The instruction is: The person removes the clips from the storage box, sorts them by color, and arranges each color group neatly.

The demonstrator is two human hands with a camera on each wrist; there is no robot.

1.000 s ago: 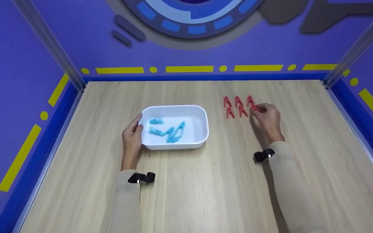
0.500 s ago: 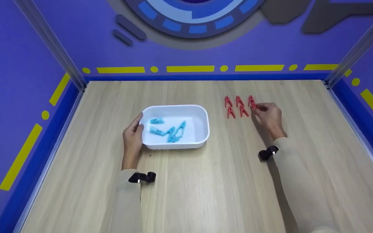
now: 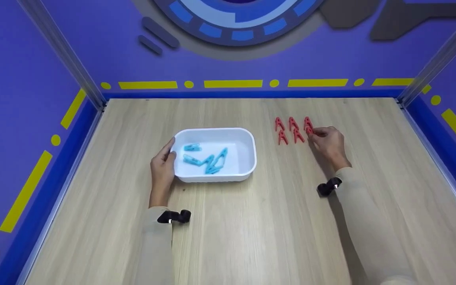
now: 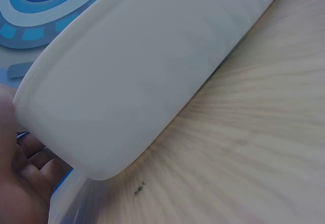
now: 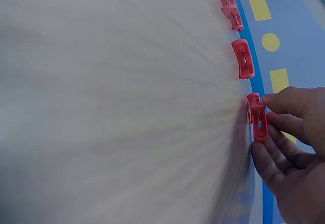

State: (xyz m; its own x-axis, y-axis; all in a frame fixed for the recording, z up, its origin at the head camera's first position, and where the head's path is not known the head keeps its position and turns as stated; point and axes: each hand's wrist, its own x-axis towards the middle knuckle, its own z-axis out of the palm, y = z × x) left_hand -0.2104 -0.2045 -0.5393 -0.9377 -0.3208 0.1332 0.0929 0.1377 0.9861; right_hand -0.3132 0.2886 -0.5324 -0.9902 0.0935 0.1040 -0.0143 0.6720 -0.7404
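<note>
My left hand grips the left end of a white plastic tub, thumb at the rim and fingers against the outer wall. Several light-blue clothespins lie loose inside the tub. On the right, my right hand pinches a red clothespin between thumb and fingers, at the near right corner of a group. The other red clothespins are set out in two short rows. In the left wrist view, the tub's side hides its contents and most of the hand.
The wooden tabletop extends around the tub and clothespins. A blue-purple back wall and side walls with yellow markings enclose it. Black wrist cameras sit on both sleeves.
My right wrist and forearm have swung slightly to the right, while the fingers stay at the near right red clothespin. The left hand and the tub look unmoved.
</note>
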